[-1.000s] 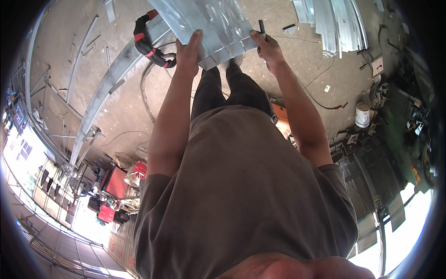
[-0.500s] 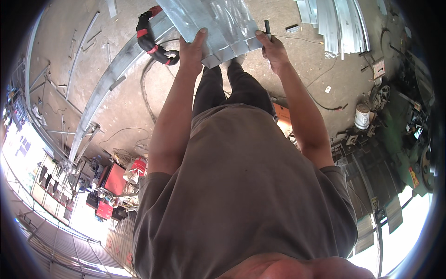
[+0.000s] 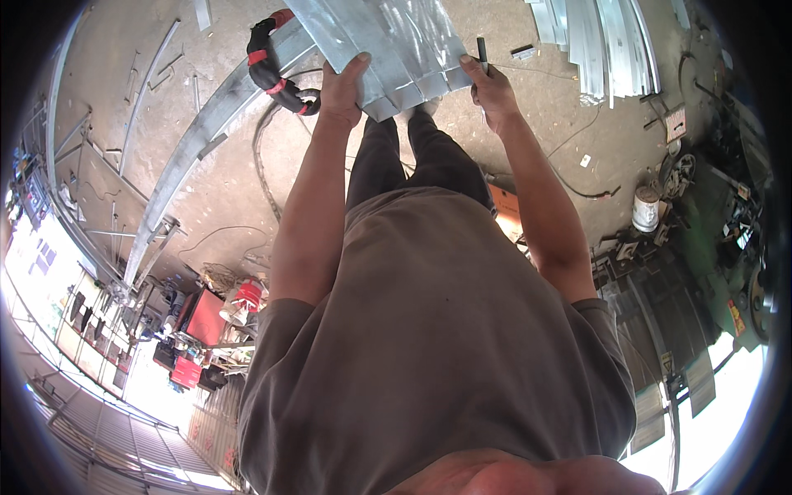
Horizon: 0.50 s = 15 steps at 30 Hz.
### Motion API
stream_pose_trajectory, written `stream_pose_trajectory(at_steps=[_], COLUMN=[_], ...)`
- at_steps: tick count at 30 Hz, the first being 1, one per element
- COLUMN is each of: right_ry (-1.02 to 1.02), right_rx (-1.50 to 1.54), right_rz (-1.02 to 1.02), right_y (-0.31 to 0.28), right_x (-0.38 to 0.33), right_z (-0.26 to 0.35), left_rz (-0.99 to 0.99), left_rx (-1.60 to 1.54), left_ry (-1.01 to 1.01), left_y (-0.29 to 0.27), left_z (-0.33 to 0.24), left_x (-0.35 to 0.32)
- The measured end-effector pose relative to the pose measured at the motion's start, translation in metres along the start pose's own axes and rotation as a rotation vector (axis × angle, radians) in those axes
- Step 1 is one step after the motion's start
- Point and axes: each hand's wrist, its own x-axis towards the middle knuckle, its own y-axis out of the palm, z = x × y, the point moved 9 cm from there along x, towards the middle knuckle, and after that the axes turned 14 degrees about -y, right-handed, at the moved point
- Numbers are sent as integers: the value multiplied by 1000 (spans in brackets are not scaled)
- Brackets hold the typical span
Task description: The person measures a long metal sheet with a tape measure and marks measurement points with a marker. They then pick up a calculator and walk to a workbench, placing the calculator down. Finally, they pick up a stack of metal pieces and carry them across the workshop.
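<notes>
A shiny grey metal sheet (image 3: 396, 45) with lengthwise lines and a stepped near edge spans the top middle of the view; its far end is out of the picture. My left hand (image 3: 340, 95) grips its left side near the close corner, thumb on top. At the opposite corner, my right hand (image 3: 495, 95) clasps the sheet with the thumb over it. A dark marker pen (image 3: 482, 51) sticks up from the right hand too. The fingers beneath the metal are hidden.
Left of the sheet lies a long metal beam (image 3: 194, 136), with a black and red wrapped cable bundle (image 3: 268, 70) by it. More metal strips (image 3: 606, 49) lie at the upper right. A white bucket (image 3: 645, 210) stands on the right, near dark machinery. Thin cables cross the floor.
The sheet and both hands appear slightly farther right, along with a small shift of the whole view. Both grips are unchanged.
</notes>
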Motion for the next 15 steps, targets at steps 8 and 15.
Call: stream_pose_trajectory(at_steps=[8,15], right_ry=[-4,65], right_rx=[-21,-105], right_rz=[-16,47], right_y=[-1,-1], right_x=[4,0], right_z=[-2,-3], left_rz=[-48,-56], left_rx=[3,3], left_ry=[16,9], left_y=[-2,-3], left_z=[-2,0], left_x=[-2,-3])
